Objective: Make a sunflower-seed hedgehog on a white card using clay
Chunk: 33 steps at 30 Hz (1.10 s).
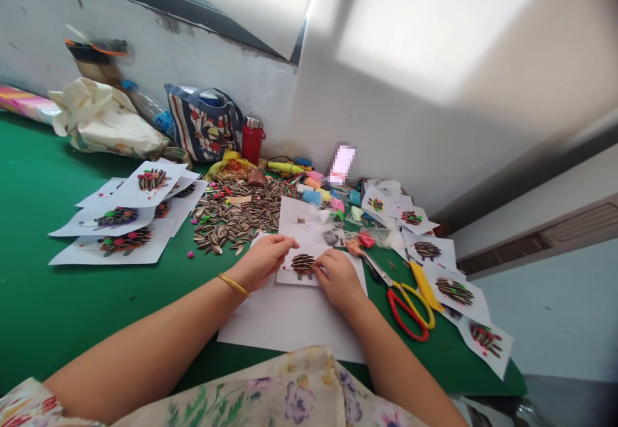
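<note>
In front of me lies a white paper card bearing a hedgehog made of striped sunflower seeds, with grey feet and a small red nose. My left hand, a gold bangle at its wrist, is raised just left of the hedgehog, thumb and fingers pinched together. Whatever is in that pinch is too small to make out. My right hand rests at the hedgehog's right edge with its fingers curled to the seeds; what they hold is hidden. A larger white sheet lies beneath the card.
Loose sunflower seeds are heaped behind my left hand. Red-and-yellow scissors and a yellow cutter lie to the right. Finished hedgehog cards are stacked left, others line the right edge. Clay packets, a phone and a red bottle stand behind.
</note>
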Motion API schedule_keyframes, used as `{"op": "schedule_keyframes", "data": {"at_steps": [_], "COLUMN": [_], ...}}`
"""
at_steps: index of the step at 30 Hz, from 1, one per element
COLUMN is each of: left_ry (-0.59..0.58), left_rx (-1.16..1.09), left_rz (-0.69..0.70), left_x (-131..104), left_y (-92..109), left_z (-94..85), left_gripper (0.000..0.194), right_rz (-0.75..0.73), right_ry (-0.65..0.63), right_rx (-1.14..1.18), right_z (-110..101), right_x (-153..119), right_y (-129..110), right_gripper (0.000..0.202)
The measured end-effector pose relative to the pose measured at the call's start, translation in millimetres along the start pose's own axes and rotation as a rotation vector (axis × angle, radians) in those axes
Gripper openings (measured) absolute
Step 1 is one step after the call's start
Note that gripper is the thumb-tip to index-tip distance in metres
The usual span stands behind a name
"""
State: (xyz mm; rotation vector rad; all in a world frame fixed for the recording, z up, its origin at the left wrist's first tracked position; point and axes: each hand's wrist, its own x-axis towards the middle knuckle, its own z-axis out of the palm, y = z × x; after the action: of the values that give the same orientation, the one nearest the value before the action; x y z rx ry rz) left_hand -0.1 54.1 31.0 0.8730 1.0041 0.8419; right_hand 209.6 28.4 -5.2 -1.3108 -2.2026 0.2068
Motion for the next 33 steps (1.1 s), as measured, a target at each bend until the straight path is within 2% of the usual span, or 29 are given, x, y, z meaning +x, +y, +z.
{"op": "schedule_keyframes", "data": {"at_steps": [7,12,18,21,27,33], "left_ry": [-0.004,-0.062,-0.123,-0.149,-0.226,-0.344], "left_rx": [-0.014,-0.105,-0.408,-0.473,-0.33,-0.076], "left_rz": [-0.008,-0.051,-0.218,-0.248,-0.224,-0.103], "left_x": [0,0,2,1,-5,-9], "left_y": [-1,-3,-1,1,0,-7], "left_z": [0.7,-1.4,-5.6,-5.1,1.2,6.6], "left_gripper": [0.024,0.026,0.036,0.031,0.026,0.037], "right_rz": [-0.046,-0.043,-0.037,-0.022,0.012,-0.015], "right_ry": [-0.024,-0.014,0.105,0.166,0.217,0.163], "right_rx": [-0.125,-0.137,-0.058,-0.017,0.109,0.284], "right_z": [-1,-3,-9,-11,-8,-7], "right_x": [2,0,-3,-2,-1,-1], "right_y": [-6,-2,1,-2,-12,-18], "right_gripper": [0.011,0.011,0.013,0.017,0.019,0.022]}}
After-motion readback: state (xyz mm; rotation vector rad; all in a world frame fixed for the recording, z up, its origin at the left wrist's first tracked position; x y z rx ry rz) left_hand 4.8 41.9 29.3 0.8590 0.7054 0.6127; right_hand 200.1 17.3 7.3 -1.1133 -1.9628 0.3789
